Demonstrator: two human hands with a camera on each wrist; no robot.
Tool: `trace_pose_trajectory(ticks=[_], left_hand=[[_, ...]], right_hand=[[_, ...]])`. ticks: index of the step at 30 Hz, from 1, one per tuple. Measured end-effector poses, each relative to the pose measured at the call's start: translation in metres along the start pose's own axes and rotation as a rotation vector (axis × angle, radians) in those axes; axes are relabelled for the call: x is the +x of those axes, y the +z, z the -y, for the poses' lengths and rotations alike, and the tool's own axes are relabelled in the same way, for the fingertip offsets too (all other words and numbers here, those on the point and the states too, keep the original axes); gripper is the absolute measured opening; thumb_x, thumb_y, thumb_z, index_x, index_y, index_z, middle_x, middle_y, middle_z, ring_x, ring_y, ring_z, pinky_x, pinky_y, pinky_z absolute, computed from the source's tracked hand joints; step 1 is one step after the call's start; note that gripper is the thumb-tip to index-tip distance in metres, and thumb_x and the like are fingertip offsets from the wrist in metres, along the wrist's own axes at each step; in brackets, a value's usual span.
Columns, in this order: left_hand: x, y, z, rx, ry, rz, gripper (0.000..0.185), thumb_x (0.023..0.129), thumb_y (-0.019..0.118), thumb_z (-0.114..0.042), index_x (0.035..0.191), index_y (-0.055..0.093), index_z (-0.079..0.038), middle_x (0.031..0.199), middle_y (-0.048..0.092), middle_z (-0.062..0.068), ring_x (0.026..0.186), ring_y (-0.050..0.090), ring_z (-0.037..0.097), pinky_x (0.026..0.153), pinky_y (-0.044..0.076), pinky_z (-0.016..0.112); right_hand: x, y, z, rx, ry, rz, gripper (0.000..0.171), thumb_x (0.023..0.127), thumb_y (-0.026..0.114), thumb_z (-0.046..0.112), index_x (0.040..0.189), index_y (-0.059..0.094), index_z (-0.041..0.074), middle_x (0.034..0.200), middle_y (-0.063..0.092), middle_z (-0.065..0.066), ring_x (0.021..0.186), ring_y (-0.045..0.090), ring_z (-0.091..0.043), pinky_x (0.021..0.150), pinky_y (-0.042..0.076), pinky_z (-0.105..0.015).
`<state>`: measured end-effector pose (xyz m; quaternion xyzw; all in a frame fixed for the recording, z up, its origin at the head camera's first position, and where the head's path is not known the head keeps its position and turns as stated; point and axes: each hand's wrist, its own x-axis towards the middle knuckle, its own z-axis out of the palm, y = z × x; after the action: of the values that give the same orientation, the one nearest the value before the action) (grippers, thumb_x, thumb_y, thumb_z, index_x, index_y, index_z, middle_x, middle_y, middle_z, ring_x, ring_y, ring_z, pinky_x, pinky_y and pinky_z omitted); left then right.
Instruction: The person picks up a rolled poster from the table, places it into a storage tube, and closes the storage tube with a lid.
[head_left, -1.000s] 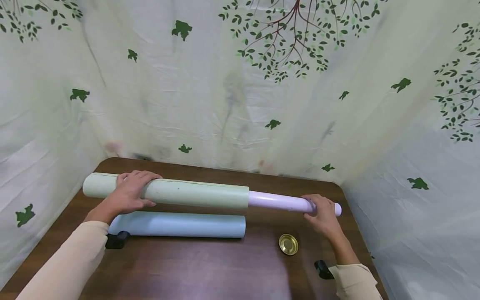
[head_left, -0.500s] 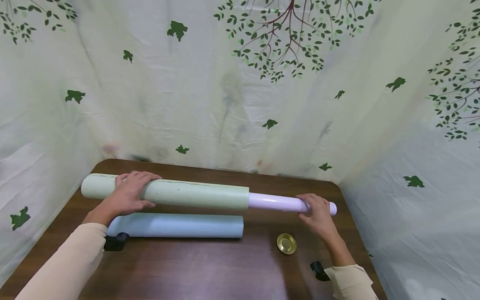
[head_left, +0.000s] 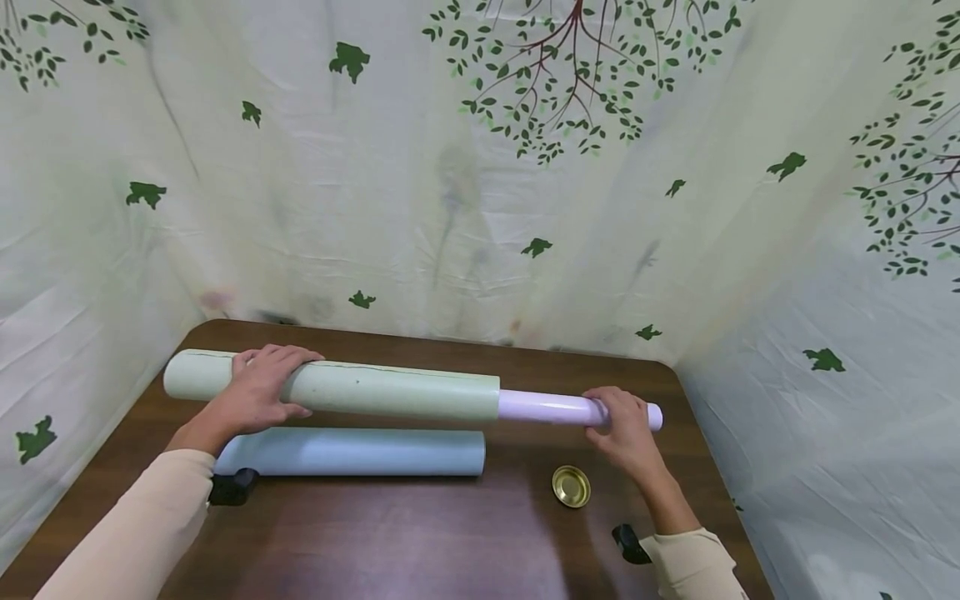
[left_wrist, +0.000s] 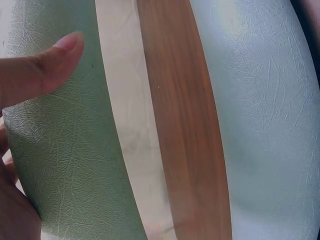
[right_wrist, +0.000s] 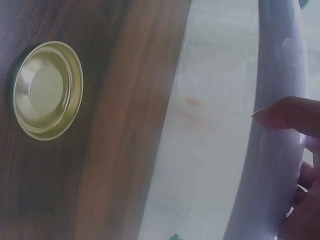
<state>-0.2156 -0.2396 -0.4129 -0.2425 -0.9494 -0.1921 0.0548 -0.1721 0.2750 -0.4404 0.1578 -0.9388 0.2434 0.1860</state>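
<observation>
This looks like a curtained-off booth (head_left: 847,450), where pale sheets (head_left: 405,208) printed with leafy branches (head_left: 576,50) hang beyond the far, left and right edges of a brown tabletop (head_left: 390,542).

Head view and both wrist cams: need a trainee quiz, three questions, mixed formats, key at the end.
1. Multiple choice. What does the right hand grip?
a) a red cup
b) the lilac tube
c) a wooden spoon

2. True or false: the gold dish touches the lilac tube.

3. Fill in: the left hand grips the ____ cylinder, and the blue cylinder lies nearer the camera wearer.

Key
1: b.
2: False; the gold dish lies on the table, apart from the tube.
3: pale green; the pale green cylinder is the farther of the two.
</observation>
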Motion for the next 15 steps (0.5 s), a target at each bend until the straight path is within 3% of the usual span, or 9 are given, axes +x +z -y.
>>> trace_pose_trajectory(ticks=[15], left_hand=[[-0.004,0.001,-0.002,-0.016,-0.022,0.005,0.072,0.063,0.088,-0.016,0.126,0.055,-0.007,0.125,0.056,0.019,0.114,0.044,0.040,0.088,0.020,0.065]], right_hand=[[0.007,0.013,0.011,0.006,-0.100,-0.060,0.053,0.057,0.086,-0.005,0.107,0.067,0.001,0.102,0.064,-0.015,0.098,0.059,-0.036,0.089,0.033,-0.055]])
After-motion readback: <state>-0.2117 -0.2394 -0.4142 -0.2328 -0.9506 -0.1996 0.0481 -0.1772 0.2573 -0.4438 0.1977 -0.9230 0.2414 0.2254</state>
